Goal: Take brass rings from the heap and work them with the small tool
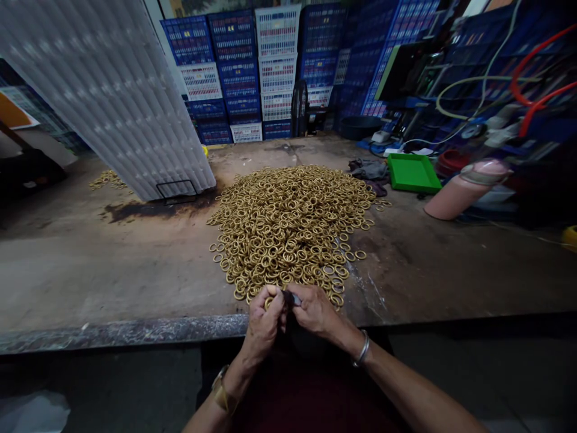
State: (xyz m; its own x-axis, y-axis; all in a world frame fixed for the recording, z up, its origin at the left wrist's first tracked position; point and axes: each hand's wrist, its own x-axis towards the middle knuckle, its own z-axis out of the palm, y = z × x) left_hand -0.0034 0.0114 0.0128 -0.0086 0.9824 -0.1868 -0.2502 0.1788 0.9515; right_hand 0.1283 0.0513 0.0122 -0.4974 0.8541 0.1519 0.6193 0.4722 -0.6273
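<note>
A large heap of brass-coloured rings spreads over the worktable, reaching down close to its front edge. At the near side of the heap my left hand is closed, its thumb and fingers pinching one brass-coloured ring. Just beside it my right hand is closed around a small tool with a greyish end; its exact kind is hard to make out. The two hands almost meet, and dark shadow hides where the tool and ring come together.
On the left a tall white ribbed stack leans by a black wire stand. A green tray, dark cloth and pink bottle lie to the right. Blue and white crates line the back.
</note>
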